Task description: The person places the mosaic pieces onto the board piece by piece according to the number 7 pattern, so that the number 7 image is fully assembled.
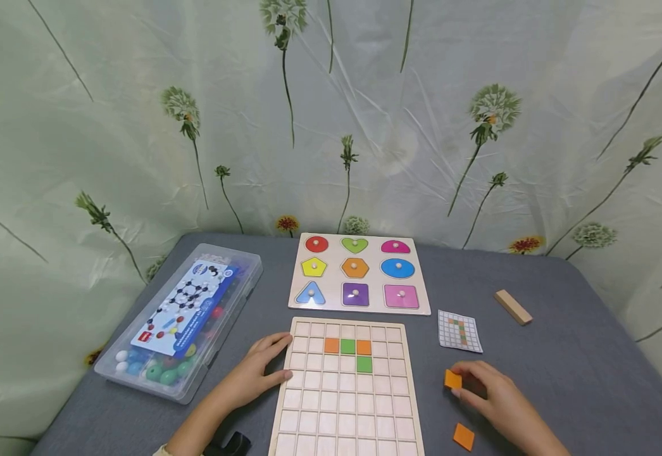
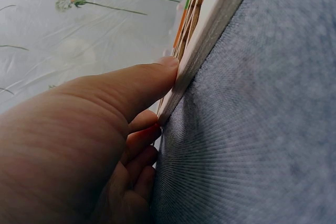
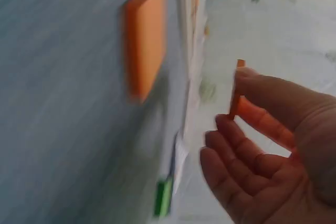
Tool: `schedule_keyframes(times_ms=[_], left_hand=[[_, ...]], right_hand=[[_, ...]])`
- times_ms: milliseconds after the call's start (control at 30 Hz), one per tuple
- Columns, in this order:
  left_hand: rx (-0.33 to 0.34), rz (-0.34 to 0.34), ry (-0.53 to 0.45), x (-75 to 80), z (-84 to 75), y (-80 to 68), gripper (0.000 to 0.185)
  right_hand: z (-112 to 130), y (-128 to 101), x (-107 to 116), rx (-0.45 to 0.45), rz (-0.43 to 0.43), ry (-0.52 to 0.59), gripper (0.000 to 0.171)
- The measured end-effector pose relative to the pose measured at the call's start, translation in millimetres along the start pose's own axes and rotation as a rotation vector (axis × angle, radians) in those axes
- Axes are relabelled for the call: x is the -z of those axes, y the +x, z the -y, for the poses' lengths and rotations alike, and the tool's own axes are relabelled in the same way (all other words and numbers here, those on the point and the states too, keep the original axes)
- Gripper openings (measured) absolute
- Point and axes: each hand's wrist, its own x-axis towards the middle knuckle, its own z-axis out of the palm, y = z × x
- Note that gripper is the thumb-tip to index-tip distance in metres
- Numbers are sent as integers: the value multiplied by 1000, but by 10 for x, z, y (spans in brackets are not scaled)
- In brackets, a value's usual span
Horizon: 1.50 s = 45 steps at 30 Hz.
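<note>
Your right hand (image 1: pixel 496 396) pinches an orange tile (image 1: pixel 453 379) between thumb and fingers (image 3: pixel 231 129), just right of the grid board (image 1: pixel 347 430). Your left hand (image 1: pixel 257 370) rests on the board's left edge, with fingers almost straight. Another orange tile (image 1: pixel 464 436) lies on the grey counter (image 1: pixel 581 380), where there is open room. The plastic box (image 1: pixel 180 320) holds coloured balls.

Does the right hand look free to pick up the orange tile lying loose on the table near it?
Probably not yet: the right hand already pinches an orange tile. The loose tile lies right beside it on the table with nothing between, so the path itself looks open.
</note>
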Motion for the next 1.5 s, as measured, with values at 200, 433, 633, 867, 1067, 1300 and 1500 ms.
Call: schedule_keyframes(times_ms=[200, 433, 633, 867, 1067, 1300, 1500], left_hand=[[-7, -8, 3, -4, -14, -3, 67], [-13, -11, 8, -1, -20, -9, 67], [-25, -14, 17, -5, -10, -10, 66], [-17, -9, 10, -8, -5, 0, 67], [-22, -14, 8, -2, -5, -1, 67], [-14, -5, 16, 1, 5, 6, 68], [-7, 2, -3, 1, 10, 2, 68]], right_hand=[[299, 68, -120, 260, -62, 108, 27], [499, 208, -412, 389, 9, 190, 28], [545, 306, -616, 386, 75, 210, 23], [588, 349, -733, 427, 56, 171, 19], [583, 358, -750, 448, 52, 174, 22], [570, 366, -774, 453, 35, 201, 16], [598, 363, -792, 461, 36, 195, 15]])
